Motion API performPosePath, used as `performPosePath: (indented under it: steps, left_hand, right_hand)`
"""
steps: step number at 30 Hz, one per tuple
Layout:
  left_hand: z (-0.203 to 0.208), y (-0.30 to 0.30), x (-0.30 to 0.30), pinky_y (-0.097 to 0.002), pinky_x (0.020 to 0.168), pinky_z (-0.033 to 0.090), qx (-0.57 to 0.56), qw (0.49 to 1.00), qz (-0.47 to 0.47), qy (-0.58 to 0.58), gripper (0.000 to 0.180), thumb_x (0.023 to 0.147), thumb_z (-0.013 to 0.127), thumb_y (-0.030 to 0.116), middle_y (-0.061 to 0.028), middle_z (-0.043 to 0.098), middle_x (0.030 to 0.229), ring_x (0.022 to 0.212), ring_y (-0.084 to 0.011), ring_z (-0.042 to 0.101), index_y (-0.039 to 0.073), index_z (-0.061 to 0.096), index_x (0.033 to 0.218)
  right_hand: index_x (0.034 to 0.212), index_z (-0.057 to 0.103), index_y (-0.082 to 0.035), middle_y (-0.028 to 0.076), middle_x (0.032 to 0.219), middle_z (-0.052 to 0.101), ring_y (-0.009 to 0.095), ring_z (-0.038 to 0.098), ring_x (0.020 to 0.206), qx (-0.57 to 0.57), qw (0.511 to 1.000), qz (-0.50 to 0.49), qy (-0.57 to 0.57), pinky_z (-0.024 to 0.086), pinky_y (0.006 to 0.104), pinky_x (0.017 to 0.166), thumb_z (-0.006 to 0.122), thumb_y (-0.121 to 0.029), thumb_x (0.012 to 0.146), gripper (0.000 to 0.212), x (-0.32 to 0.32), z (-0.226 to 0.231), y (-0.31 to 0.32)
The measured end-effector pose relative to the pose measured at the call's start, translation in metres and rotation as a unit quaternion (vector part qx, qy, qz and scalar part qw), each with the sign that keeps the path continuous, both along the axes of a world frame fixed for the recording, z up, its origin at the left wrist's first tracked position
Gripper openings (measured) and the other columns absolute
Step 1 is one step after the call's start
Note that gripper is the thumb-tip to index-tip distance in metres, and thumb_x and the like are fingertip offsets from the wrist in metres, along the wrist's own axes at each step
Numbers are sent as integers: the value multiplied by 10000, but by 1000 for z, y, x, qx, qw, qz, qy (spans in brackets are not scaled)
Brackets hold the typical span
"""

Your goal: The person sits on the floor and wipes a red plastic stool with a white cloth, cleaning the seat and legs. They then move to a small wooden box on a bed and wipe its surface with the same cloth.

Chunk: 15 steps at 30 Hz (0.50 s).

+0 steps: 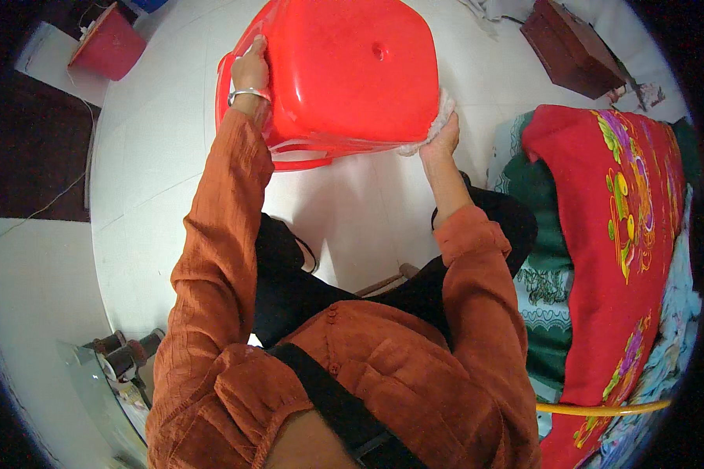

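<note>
A red plastic stool [352, 78] with a small hole in its smooth top is held out in front of me, at the upper middle of the head view. Red curved bars show along its left and near sides, and clear film seems to cling to its edges. My left hand [250, 70], with a silvery bangle at the wrist, is closed on the stool's left edge. At the near right corner my right hand [443, 139] grips a whitish cloth [444, 109] and presses it against the stool's side. Part of that hand's fingers is hidden behind the cloth.
To my right lies red patterned fabric [594, 195] over green and white cloth [536, 203], crossed by a yellow rod [602, 409]. A brown box [575, 51] stands far right, a red tub [109, 47] far left. Dark cylinders [129, 356] sit at lower left.
</note>
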State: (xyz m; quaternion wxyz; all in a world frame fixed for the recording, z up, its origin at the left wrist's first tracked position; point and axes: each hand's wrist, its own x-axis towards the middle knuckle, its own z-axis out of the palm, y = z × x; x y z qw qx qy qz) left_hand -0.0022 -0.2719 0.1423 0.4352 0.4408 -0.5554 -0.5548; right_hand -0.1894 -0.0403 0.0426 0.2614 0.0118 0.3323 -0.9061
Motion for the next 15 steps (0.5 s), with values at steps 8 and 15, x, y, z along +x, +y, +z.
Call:
performPosePath:
  steps: [8, 15]
  left_hand:
    - [-17, -8, -40, -391, 757, 450, -18, 999, 8, -31, 621, 865, 494, 445, -251, 643, 927, 828, -315, 618, -163, 595, 945]
    - [-11, 9, -35, -397, 759, 446, -20, 999, 16, -35, 651, 882, 420, 462, -240, 638, 958, 856, -314, 608, -162, 587, 962]
  right_hand:
    - [1147, 509, -55, 80, 1192, 511, 239, 517, 1047, 56, 988, -92, -114, 440, 396, 889, 403, -333, 926, 370, 27, 1, -4]
    - [1094, 408, -104, 62, 1066, 510, 237, 538, 927, 97, 971, -131, -175, 476, 409, 777, 402, -289, 899, 268, 81, 23, -44]
